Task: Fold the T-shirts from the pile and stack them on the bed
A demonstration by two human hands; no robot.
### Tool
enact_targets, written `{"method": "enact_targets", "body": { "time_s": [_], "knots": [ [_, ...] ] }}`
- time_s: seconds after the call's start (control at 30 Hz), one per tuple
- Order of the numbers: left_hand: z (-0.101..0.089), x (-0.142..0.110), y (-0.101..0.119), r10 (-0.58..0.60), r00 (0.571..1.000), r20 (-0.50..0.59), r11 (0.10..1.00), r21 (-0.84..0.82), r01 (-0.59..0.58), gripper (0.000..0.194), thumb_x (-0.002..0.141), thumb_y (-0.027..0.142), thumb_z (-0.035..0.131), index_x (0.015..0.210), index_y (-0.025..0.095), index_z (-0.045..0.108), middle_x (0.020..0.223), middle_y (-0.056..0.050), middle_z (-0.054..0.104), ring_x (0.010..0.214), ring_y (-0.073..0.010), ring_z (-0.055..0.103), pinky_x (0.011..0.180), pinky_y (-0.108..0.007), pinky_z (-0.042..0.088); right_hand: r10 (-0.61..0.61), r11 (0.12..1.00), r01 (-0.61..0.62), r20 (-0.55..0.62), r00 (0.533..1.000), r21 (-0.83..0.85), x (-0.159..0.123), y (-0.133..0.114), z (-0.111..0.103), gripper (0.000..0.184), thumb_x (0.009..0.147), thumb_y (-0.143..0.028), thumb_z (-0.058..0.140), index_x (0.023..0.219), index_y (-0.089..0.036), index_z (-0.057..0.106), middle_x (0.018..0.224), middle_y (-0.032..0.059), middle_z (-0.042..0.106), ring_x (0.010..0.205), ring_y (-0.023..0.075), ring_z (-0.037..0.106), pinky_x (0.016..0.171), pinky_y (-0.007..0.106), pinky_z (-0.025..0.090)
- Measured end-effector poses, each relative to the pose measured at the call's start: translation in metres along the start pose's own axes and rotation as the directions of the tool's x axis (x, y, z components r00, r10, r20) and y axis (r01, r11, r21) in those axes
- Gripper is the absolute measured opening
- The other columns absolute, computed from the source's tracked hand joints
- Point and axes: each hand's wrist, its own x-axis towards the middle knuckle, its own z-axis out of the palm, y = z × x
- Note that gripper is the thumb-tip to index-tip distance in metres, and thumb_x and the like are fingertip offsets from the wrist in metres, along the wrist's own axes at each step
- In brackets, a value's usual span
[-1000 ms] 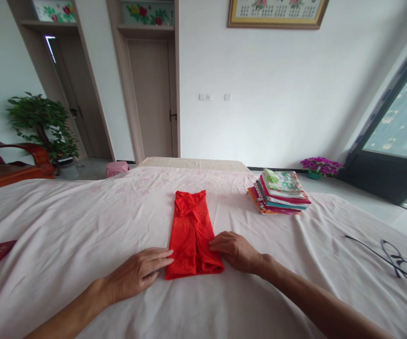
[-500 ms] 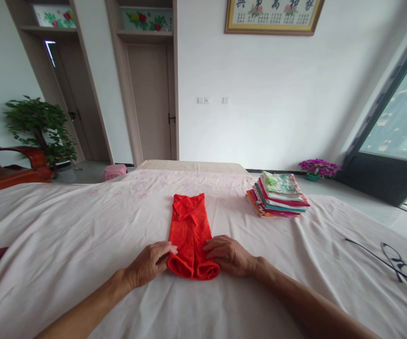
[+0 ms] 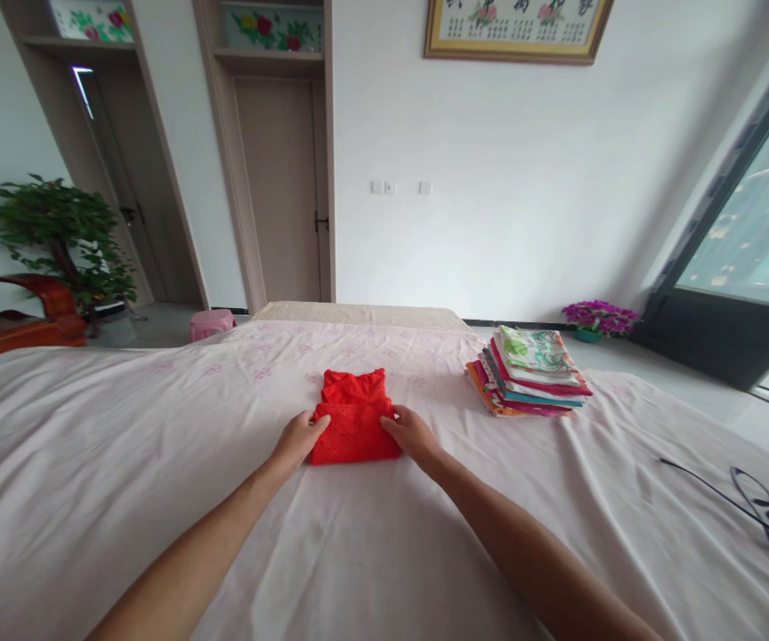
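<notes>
A red patterned garment (image 3: pixel 356 436) lies on the pale bedspread in front of me, its near part doubled over toward the far end. A strip of its far end shows beyond the fold. My left hand (image 3: pixel 299 438) pinches the folded layer at its left edge, thumb on top. At the right edge, my right hand (image 3: pixel 412 434) grips the same layer, also with the thumb uppermost. The fingertips under the cloth are hidden on both sides.
To the right stands a stack of folded clothes (image 3: pixel 528 374). Black-framed glasses (image 3: pixel 762 507) lie at the far right on the bedspread (image 3: pixel 238 552). Beyond it are a pink stool (image 3: pixel 212 324), a wooden chair (image 3: pixel 30 312) and purple flowers (image 3: pixel 599 316).
Both hands have moved away from me, carrying the garment's near end up and over its middle. The red cloth is now shorter, with a straight near edge.
</notes>
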Motion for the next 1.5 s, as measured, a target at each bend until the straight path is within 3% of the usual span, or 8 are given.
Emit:
{"method": "enact_targets", "body": {
  "time_s": [0.23,0.33,0.47,0.77,0.9,1.0,1.27,1.5],
  "knots": [
    [-0.017,-0.015,-0.011,0.209,0.976,-0.067,0.962,0.192,-0.193,0.041,0.085,0.042,0.055,0.117,0.019,0.052,0.100,-0.009,0.066,0.088,-0.0222,0.066,0.080,-0.034,0.049,-0.177,0.928,0.131,-0.103,0.979,-0.349,-0.024,0.000,-0.023,0.047,0.091,-0.035,0.050,0.136,-0.022,0.048,0.104,0.0082,0.068,0.087,0.0195,0.064,0.072,0.029,0.044],
    [-0.030,-0.039,-0.017,0.579,0.812,0.065,0.764,0.305,-0.569,0.044,0.083,0.033,0.060,0.125,0.023,0.051,0.123,-0.009,0.060,0.109,-0.0223,0.061,0.094,-0.037,0.049,-0.457,0.795,0.430,0.043,0.888,-0.429,-0.050,-0.002,-0.037,0.044,0.084,-0.030,0.059,0.128,-0.025,0.056,0.111,0.0075,0.064,0.096,0.0205,0.059,0.082,0.032,0.042],
    [-0.026,-0.054,-0.018,0.715,0.652,0.253,0.508,0.453,-0.733,0.047,0.077,0.007,0.054,0.120,0.026,0.059,0.127,-0.006,0.061,0.122,-0.0232,0.054,0.108,-0.043,0.041,-0.585,0.606,0.639,0.279,0.761,-0.473,-0.062,-0.011,-0.034,0.039,0.079,-0.019,0.061,0.118,-0.025,0.061,0.110,0.0074,0.065,0.102,0.0230,0.055,0.088,0.035,0.038],
    [-0.036,-0.054,-0.005,0.764,0.626,0.154,0.536,0.388,-0.750,0.025,0.085,0.012,0.043,0.098,0.022,0.063,0.109,-0.005,0.070,0.116,-0.0206,0.060,0.115,-0.047,0.032,-0.600,0.608,0.608,0.205,0.773,-0.511,-0.062,-0.024,-0.035,0.015,0.082,-0.014,0.048,0.089,-0.019,0.059,0.090,0.0088,0.064,0.085,0.0219,0.055,0.081,0.035,0.039],
    [-0.049,-0.090,-0.008,0.622,0.777,0.098,0.743,0.238,-0.625,0.023,0.092,0.029,0.039,0.102,0.024,0.059,0.086,-0.001,0.069,0.089,-0.0178,0.066,0.096,-0.035,0.048,-0.708,0.676,0.703,0.069,0.703,-0.220,-0.095,-0.017,-0.043,0.018,0.088,-0.019,0.042,0.101,-0.020,0.054,0.097,0.0091,0.064,0.091,0.0219,0.056,0.087,0.036,0.041],
    [-0.041,-0.098,-0.007,0.408,0.913,0.018,0.906,0.112,-0.407,0.028,0.095,0.040,0.036,0.102,0.023,0.056,0.069,0.003,0.061,0.064,-0.0148,0.059,0.069,-0.025,0.050,-0.608,0.794,0.607,-0.011,0.794,-0.037,-0.100,-0.015,-0.031,0.018,0.095,-0.024,0.035,0.100,-0.022,0.052,0.086,0.0045,0.063,0.079,0.0185,0.057,0.078,0.032,0.044],
    [-0.018,-0.027,0.020,0.173,0.953,-0.249,0.978,0.156,-0.137,0.027,0.095,0.039,0.031,0.084,0.023,0.051,0.074,-0.001,0.063,0.072,-0.0174,0.061,0.067,-0.026,0.045,-0.216,0.952,0.267,-0.290,0.933,0.151,-0.022,-0.041,0.007,0.028,0.098,-0.040,0.028,0.096,-0.023,0.051,0.084,0.0018,0.062,0.079,0.0176,0.058,0.077,0.030,0.046],
    [-0.003,0.029,0.010,0.063,0.969,-0.238,0.960,0.279,0.006,0.021,0.094,0.030,0.037,0.096,0.021,0.056,0.090,-0.011,0.071,0.088,-0.0246,0.068,0.071,-0.030,0.046,-0.050,0.999,0.050,-0.209,0.977,-0.007,0.043,-0.032,0.025,0.030,0.095,-0.029,0.034,0.109,-0.019,0.059,0.100,0.0075,0.069,0.095,0.0200,0.062,0.082,0.031,0.046]
  ]
}}
